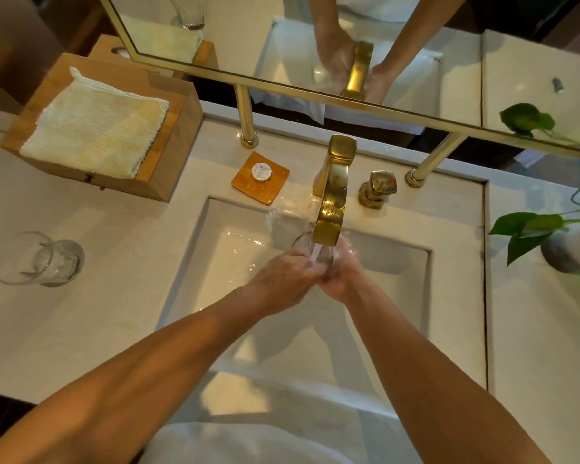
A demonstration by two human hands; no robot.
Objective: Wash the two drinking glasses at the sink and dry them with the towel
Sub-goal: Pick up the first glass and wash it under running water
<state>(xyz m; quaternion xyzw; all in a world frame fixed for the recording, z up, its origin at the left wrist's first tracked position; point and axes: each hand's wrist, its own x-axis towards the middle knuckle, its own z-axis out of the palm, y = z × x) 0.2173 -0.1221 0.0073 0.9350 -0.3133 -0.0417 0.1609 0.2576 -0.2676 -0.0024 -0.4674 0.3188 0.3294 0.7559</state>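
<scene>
Both my hands meet under the gold faucet [332, 195], where water runs down. Between them is a clear drinking glass [303, 241], its rim showing just left of the spout. My left hand [282, 279] wraps the glass from the left. My right hand [344, 274] presses against it from the right. The second drinking glass [44, 259] stands alone on the counter at the far left. A folded cream towel [94, 125] lies on a wooden box [168, 162] at the back left.
The rectangular white sink [195, 262] has wet splashes on its left side. An amber soap dish [260, 177] with a small round soap sits behind it. A gold tap handle [377, 189] stands right of the faucet. A leafy plant [529, 232] overhangs the right counter. The mirror's gold legs [246, 118] stand behind.
</scene>
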